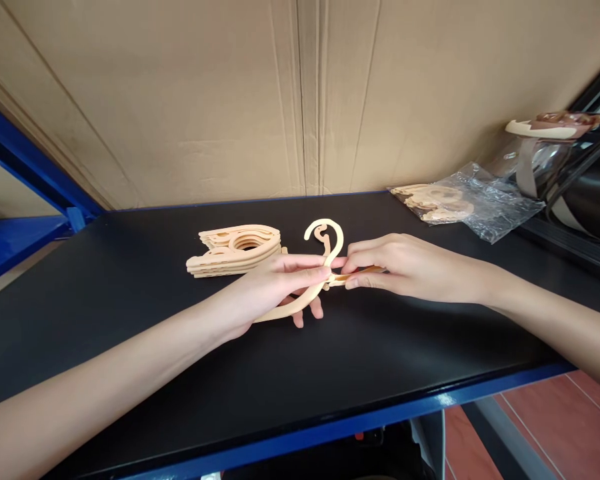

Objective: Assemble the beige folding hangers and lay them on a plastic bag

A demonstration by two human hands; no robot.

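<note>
A cream plastic folding hanger (338,241) is held between my two hands above the black shelf, its curved hook pointing up and away from me. My left hand (285,280) pinches it near the base of the hook with thumb and forefinger, and one curved arm runs beneath that palm. Around the other arm, on the right, close the fingers of my right hand (385,263), which hide much of it. Just behind my left hand lies a stack of several folded hangers (235,253) in the same cream colour.
A clear plastic bag (500,200) with more cream pieces inside lies at the back right. Beside it are a black object (590,173) and a clear-wrapped item. Cardboard (205,100) stands behind the black shelf (290,393), which has a blue front edge.
</note>
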